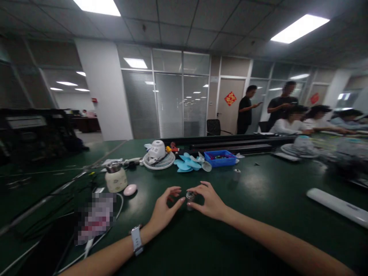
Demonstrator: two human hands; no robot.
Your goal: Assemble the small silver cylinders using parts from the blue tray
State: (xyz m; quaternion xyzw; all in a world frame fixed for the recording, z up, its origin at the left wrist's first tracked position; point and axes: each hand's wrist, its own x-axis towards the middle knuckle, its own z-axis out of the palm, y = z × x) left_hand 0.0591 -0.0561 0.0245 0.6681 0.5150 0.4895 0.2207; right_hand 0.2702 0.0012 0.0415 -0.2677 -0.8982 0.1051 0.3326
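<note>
My right hand (209, 201) pinches a small silver cylindrical part (190, 198) that stands on the dark green table (258, 214). My left hand (163, 211), with a watch on its wrist, is curled beside the part, and its fingertips touch it from the left. A second small silver cylinder (236, 174) stands further back to the right. Behind the hands lie light blue fan blades (186, 163), a white fan grille with a motor (159, 156) and a blue tray (220, 158) of small parts.
A cream base unit (115, 179) and a pink oval piece (130, 189) sit at the left among cables. A white bar (336, 205) lies at the right. Black rails (230, 143) cross the table's back. Several people stand and sit at the far right.
</note>
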